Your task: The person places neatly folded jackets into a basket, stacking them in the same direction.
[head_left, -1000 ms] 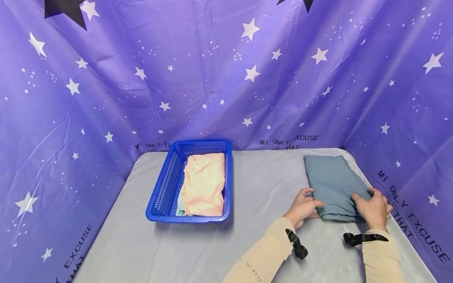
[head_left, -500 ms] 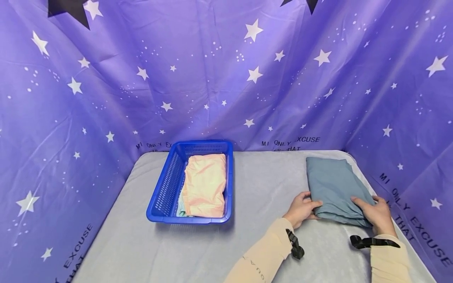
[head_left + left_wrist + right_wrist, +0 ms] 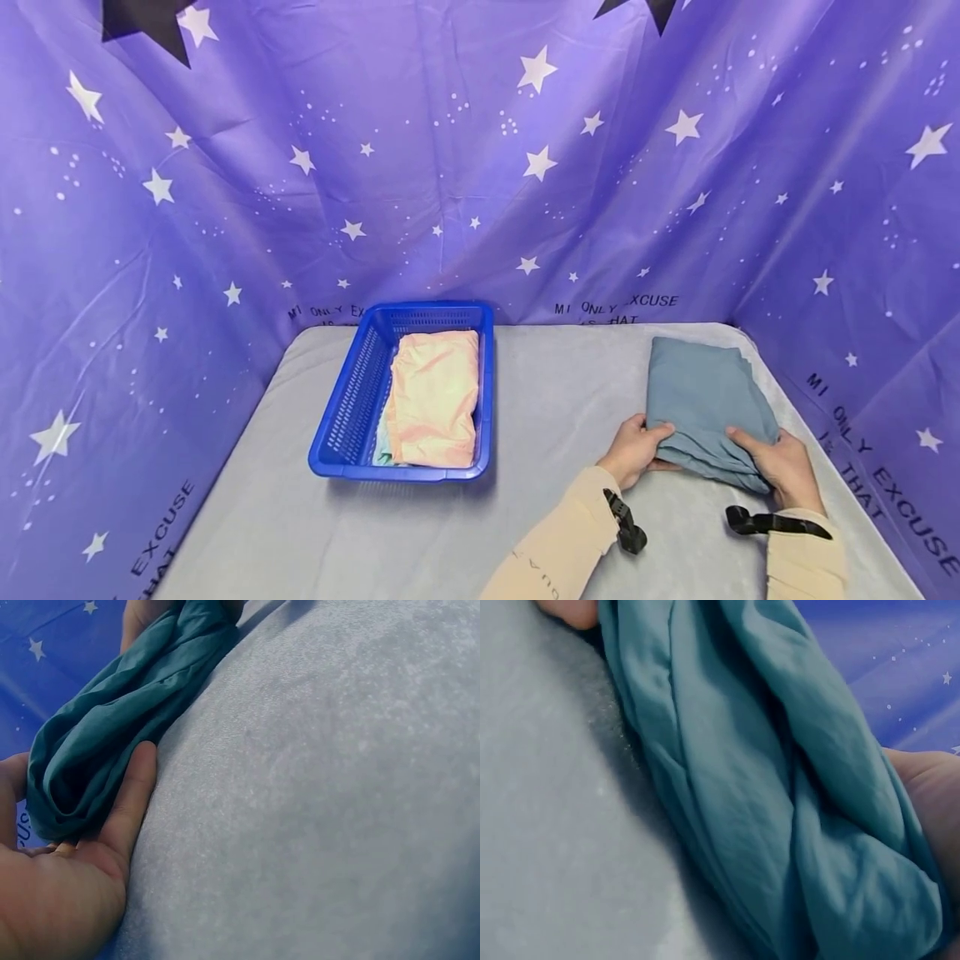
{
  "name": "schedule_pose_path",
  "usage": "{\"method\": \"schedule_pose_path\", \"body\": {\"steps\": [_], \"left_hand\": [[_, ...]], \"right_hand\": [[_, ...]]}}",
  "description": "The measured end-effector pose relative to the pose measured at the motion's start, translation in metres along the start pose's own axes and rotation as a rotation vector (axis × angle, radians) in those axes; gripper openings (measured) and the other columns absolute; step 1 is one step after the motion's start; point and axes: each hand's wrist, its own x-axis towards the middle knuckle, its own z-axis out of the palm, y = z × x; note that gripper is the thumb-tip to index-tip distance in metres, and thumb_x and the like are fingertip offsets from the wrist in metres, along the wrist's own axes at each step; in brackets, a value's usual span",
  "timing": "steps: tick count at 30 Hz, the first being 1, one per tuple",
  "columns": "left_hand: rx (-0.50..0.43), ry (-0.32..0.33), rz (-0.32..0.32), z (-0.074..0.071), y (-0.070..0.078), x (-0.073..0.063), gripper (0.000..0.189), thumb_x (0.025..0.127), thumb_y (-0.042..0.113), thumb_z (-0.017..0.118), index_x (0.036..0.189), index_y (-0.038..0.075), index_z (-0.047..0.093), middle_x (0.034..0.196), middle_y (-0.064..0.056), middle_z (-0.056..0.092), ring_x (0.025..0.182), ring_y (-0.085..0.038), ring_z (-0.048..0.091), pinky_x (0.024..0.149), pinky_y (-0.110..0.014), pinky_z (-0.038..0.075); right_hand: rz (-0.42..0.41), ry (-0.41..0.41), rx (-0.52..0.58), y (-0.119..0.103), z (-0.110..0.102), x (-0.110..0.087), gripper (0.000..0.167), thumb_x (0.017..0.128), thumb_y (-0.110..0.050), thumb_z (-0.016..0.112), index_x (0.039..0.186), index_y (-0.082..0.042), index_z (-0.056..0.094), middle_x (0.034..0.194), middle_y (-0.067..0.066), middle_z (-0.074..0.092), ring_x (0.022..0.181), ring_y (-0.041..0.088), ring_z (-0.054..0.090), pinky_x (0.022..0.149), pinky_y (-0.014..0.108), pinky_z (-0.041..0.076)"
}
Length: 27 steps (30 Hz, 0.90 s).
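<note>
A folded blue-green garment [image 3: 705, 387] lies at the right side of the table, its near edge raised a little. At its near left corner my left hand [image 3: 632, 450] grips the layers, thumb on top and fingers beneath. The near right corner is held by my right hand [image 3: 789, 471], with the thumb across the upper side. In the left wrist view the rolled fold of the garment [image 3: 112, 742] sits between thumb and fingers. Stacked layers of the garment [image 3: 727, 772] fill the right wrist view, where most of my right hand [image 3: 930, 791] is hidden.
A blue plastic basket [image 3: 321, 463] stands left of centre, holding a folded pink garment [image 3: 437, 398] over a mint cloth [image 3: 383, 448]. A grey cover [image 3: 555, 400] lies on the table. Purple star-printed curtains [image 3: 450, 192] enclose the back and sides.
Both hands have tightened onto the garment's near corners. My right hand shifted outward, then back inward. The garment's near edge has come up and slightly toward me.
</note>
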Motion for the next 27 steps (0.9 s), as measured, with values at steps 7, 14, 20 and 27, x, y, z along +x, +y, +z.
{"method": "schedule_pose_path", "body": {"steps": [7,14,20,27], "left_hand": [[0.033,-0.009,-0.016,-0.003,0.003,0.001,0.025,0.102,0.014,0.062,0.127,0.017,0.062,0.102,-0.003,0.072,0.096,-0.022,0.072,0.085,-0.048,0.062],[0.010,-0.015,-0.019,-0.009,0.003,0.000,0.027,0.100,0.008,0.063,0.126,0.017,0.063,0.106,-0.005,0.073,0.096,-0.025,0.072,0.086,-0.052,0.061],[0.000,-0.021,-0.022,-0.012,-0.001,0.000,0.026,0.099,0.007,0.064,0.122,0.020,0.065,0.103,-0.003,0.073,0.084,-0.016,0.070,0.079,-0.041,0.062],[-0.013,-0.069,0.000,-0.013,-0.005,0.000,0.030,0.097,0.000,0.062,0.118,0.021,0.066,0.100,0.001,0.071,0.081,-0.012,0.067,0.076,-0.031,0.060]], "right_hand": [[-0.031,0.087,0.019,0.003,0.009,-0.006,0.084,0.098,-0.047,0.062,0.151,0.012,0.034,0.153,0.037,0.038,0.134,0.048,0.042,0.106,0.054,0.041],[-0.038,0.128,0.076,0.006,0.023,-0.011,0.076,0.101,-0.042,0.058,0.154,0.006,0.034,0.156,0.031,0.039,0.138,0.046,0.040,0.113,0.059,0.036],[-0.032,0.226,0.118,0.010,0.028,-0.013,0.068,0.098,-0.040,0.065,0.152,-0.004,0.045,0.145,0.010,0.056,0.121,0.017,0.055,0.107,0.034,0.043],[-0.175,0.396,0.266,0.010,0.028,-0.021,0.027,0.094,-0.022,0.075,0.118,-0.016,0.067,0.088,-0.033,0.056,0.084,-0.011,0.051,0.075,0.006,0.038]]}}
